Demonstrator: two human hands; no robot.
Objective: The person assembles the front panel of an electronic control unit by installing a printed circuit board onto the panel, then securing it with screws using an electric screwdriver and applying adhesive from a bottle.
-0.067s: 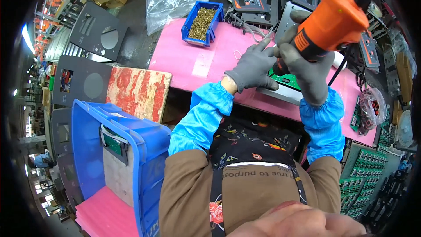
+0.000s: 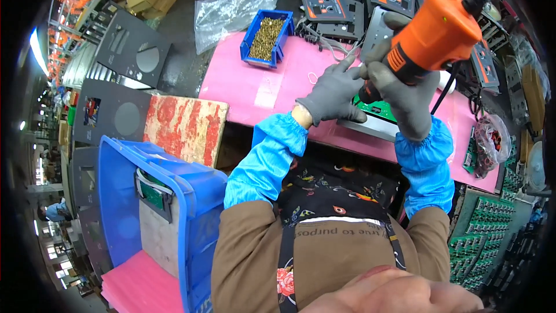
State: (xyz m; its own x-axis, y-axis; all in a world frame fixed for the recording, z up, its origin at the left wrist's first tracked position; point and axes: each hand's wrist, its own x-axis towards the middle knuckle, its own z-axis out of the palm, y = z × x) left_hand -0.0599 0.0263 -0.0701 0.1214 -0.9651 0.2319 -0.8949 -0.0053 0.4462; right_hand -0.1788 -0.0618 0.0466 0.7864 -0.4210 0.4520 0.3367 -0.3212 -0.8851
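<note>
My right hand [image 2: 405, 90], in a grey glove, is wrapped round an orange and black electric screwdriver [image 2: 434, 32]. The tool leans with its nose down toward a green circuit board [image 2: 376, 108]; its tip is hidden behind my hands. The board sits in a silver metal housing [image 2: 370, 127] on a pink mat. My left hand [image 2: 333, 93], gloved too, lies at the housing's left side. Its thumb stretches toward the board's near edge and its other fingers reach out near the screwdriver's nose, some of them partly covered.
A blue bin of small brass-coloured screws [image 2: 266, 37] stands on the pink mat [image 2: 229, 84]. Behind are control panels [image 2: 324, 3] and cables. A large blue crate [image 2: 200, 208] is at my left, beside a worn red board [image 2: 182, 127]. Circuit boards [image 2: 486, 226] fill the right side.
The view has shifted slightly, so the crate and screw bin sit a little lower. My hands and the screwdriver keep almost the same pose over the board.
</note>
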